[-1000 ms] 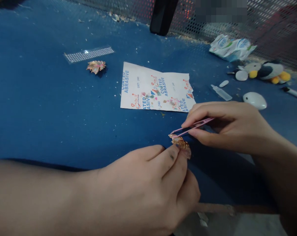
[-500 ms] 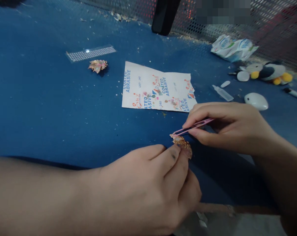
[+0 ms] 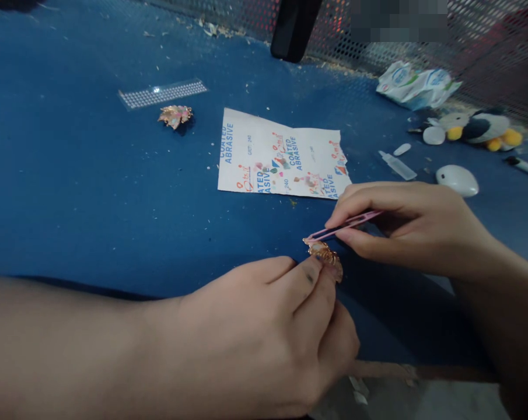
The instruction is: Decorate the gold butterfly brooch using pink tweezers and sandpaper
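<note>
My left hand (image 3: pixel 264 332) is closed, pinching a small gold leaf-shaped ornament (image 3: pixel 327 258) between thumb and fingers just above the blue table top (image 3: pixel 93 192). My right hand (image 3: pixel 412 224) is closed on pink tweezers (image 3: pixel 342 226), whose tips touch the top of the ornament. A second gold leaf ornament (image 3: pixel 175 115) lies on the cloth at the far left, next to a clear strip of tiny rhinestones (image 3: pixel 163 94).
A sheet of coated abrasive paper (image 3: pixel 281 156) lies beyond my hands. At the right are a white oval object (image 3: pixel 457 179), a small glue tube (image 3: pixel 397 165), a plush toy (image 3: pixel 474 128), a crumpled packet (image 3: pixel 415 86) and a pen (image 3: pixel 524 166). A mesh wall (image 3: pixel 486 52) with a black post (image 3: pixel 294 29) closes the back.
Almost nothing: both hands hold their grips, the tweezer tips stay on the ornament. The view has shifted very slightly.
</note>
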The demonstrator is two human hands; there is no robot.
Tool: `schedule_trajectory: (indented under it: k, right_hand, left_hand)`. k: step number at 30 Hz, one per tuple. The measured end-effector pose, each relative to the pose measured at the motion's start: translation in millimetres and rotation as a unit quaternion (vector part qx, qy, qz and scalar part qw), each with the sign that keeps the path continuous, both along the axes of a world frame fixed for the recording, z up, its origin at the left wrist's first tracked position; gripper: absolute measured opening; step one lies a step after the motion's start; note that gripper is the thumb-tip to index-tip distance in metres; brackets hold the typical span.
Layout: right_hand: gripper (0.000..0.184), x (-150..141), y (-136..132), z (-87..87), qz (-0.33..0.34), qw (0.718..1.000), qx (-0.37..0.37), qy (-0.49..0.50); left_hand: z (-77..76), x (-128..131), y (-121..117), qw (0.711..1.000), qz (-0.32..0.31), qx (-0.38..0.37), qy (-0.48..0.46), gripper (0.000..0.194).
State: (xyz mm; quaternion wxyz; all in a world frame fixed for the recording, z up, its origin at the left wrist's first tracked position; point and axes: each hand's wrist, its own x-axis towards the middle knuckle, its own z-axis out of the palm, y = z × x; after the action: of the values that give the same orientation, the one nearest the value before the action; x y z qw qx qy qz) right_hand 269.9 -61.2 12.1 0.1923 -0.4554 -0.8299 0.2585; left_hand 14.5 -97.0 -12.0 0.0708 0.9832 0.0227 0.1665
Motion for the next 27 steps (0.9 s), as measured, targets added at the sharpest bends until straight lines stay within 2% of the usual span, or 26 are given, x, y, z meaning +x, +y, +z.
schedule_trajectory:
  k: [6, 13, 20, 27]
  right_hand:
    - [0.009, -1.4, -0.2, 0.7, -0.003, 1.000, 0.003, -0.009]
    - [0.007, -2.8, -2.4, 3.3, -0.013, 1.000, -0.015, -0.022]
    - [0.005, -3.4, -1.7, 4.0, -0.037, 0.999, -0.009, -0.005]
    - [0.005, -2.7, -1.0, 2.5, -0.013, 1.000, -0.014, -0.012]
  left_hand:
    - [-0.7, 0.7, 0.9, 1.000, 0.011, 0.018, -0.002, 0.047]
    - [-0.1, -1.6, -0.1, 0.995, 0.038, 0.096, -0.015, 0.044]
    - [0.3, -2.3, -0.4, 0.993, 0.048, 0.108, -0.021, 0.043]
    - [-0.5, -2.2, -0.9, 0.993, 0.046, 0.109, -0.020, 0.042]
